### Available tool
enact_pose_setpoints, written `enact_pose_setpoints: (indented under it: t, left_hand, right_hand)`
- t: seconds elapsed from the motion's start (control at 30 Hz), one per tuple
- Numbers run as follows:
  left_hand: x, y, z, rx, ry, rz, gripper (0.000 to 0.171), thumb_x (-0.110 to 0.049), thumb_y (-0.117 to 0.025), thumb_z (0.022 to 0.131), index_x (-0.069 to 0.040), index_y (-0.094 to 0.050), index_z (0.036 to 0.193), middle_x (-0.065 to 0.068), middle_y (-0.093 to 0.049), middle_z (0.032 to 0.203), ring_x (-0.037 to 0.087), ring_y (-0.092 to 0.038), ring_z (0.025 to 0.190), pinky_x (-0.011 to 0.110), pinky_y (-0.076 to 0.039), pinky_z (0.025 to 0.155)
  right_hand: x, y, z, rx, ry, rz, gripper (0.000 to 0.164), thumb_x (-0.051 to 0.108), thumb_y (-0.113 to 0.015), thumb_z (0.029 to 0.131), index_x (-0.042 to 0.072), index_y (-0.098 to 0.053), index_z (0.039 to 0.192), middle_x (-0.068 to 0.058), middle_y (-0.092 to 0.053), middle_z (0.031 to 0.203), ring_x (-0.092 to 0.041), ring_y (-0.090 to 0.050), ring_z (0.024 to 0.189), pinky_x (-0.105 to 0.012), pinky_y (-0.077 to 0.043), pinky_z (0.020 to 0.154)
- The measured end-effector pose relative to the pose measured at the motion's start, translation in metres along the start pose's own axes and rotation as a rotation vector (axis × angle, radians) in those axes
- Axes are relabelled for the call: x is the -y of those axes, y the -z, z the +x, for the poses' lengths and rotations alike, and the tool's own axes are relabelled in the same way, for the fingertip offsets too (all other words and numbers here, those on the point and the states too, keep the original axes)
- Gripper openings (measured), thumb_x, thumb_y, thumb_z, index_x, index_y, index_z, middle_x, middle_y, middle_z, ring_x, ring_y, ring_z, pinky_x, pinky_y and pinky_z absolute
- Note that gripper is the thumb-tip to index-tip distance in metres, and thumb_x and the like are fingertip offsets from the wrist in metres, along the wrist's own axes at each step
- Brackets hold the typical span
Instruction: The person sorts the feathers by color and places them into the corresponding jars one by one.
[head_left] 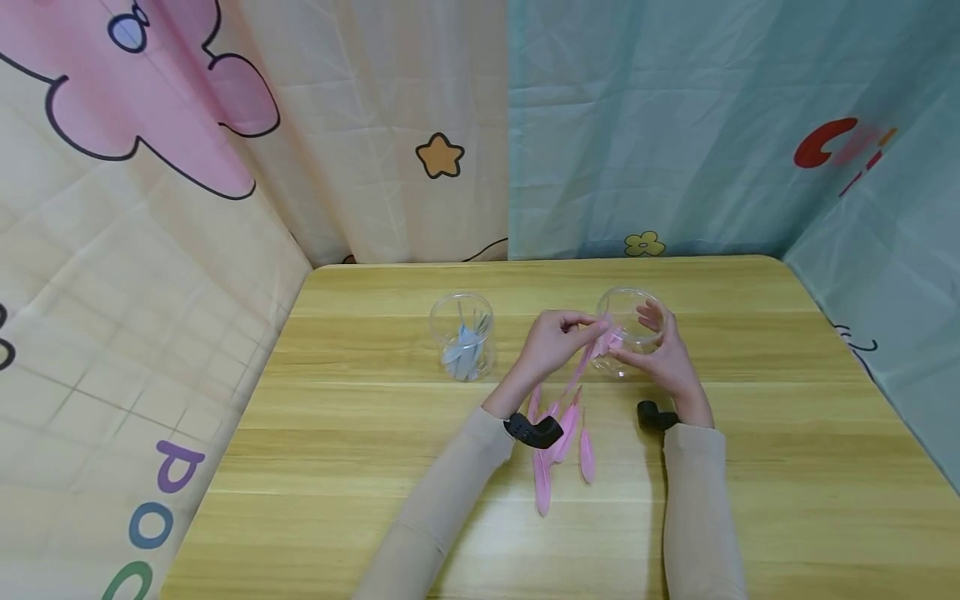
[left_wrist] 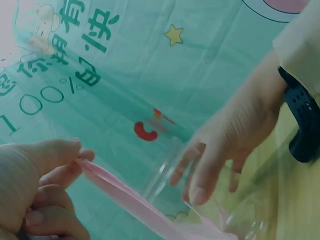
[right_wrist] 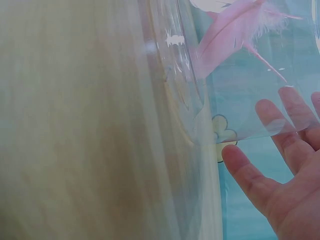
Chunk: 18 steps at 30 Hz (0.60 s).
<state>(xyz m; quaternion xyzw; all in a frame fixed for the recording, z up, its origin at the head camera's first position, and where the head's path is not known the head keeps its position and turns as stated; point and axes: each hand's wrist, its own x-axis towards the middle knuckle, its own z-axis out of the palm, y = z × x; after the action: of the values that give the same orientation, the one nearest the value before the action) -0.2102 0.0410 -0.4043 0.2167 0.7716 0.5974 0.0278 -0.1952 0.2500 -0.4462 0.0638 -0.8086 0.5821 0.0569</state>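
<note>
In the head view my left hand (head_left: 558, 337) pinches a pink feather (head_left: 578, 372) by one end between thumb and fingertips, beside the clear cup (head_left: 617, 369). The held feather (left_wrist: 130, 202) slants down toward the cup in the left wrist view. My right hand (head_left: 670, 360) is wrapped round the cup's right side, thumb in front and fingers behind. Another view of that hand, from the right wrist, has the spread fingers (right_wrist: 295, 142) partly seen through the clear wall. Pink feathers (right_wrist: 227, 37) show through the cup there. More pink feathers (head_left: 567, 433) lie loose on the table below my hands.
Left of my hands stands a second clear cup (head_left: 487, 367) with several pale blue feathers (head_left: 462, 354) in it. The wooden table (head_left: 337, 467) ends at patterned curtains (head_left: 390, 208) behind and at the sides. A black wrist device (head_left: 534, 431) sits on my left forearm.
</note>
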Motion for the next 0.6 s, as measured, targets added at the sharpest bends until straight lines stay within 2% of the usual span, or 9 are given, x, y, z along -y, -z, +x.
enact_pose_setpoints:
  t: [0.13,0.3,0.43,0.6]
  left_hand:
    - [-0.011,-0.003,0.009,-0.009,-0.077,-0.125,0.024,-0.032,-0.067,0.089,-0.011,-0.075,0.1,0.002,-0.037,0.05,0.015,-0.029,0.044,0.026,-0.026,0.044]
    - [-0.024,-0.01,0.016,0.007,-0.136,-0.243,0.026,-0.026,-0.063,0.093,-0.007,-0.072,0.108,0.008,-0.048,0.057,0.016,-0.034,0.049,0.023,-0.032,0.052]
    - [-0.029,-0.019,0.026,-0.043,-0.193,-0.317,0.027,-0.023,-0.062,0.094,-0.004,-0.07,0.111,0.015,-0.05,0.062,0.016,-0.033,0.048,0.024,-0.029,0.049]
    - [-0.025,-0.032,0.04,-0.141,-0.206,-0.36,0.028,-0.024,-0.061,0.094,-0.005,-0.07,0.112,0.009,-0.051,0.061,0.014,-0.03,0.047,0.025,-0.023,0.044]
  right_hand:
    - [0.0,0.0,-0.001,0.004,0.013,-0.001,0.095,0.001,-0.077,0.077,0.001,-0.013,0.147,-0.026,-0.026,0.146,-0.045,-0.024,0.131,-0.065,-0.019,0.101]
    - [0.001,0.0,-0.001,0.004,0.022,0.0,0.095,0.003,-0.078,0.076,0.001,-0.013,0.146,-0.028,-0.026,0.145,-0.047,-0.024,0.131,-0.067,-0.018,0.101]
    - [0.001,0.0,-0.001,-0.002,0.022,0.002,0.095,0.003,-0.078,0.076,0.001,-0.014,0.146,-0.028,-0.026,0.145,-0.047,-0.024,0.131,-0.066,-0.017,0.101]
    - [0.0,0.0,-0.001,-0.001,0.025,0.018,0.095,0.001,-0.078,0.076,0.001,-0.014,0.146,-0.029,-0.026,0.145,-0.047,-0.024,0.13,-0.066,-0.02,0.101]
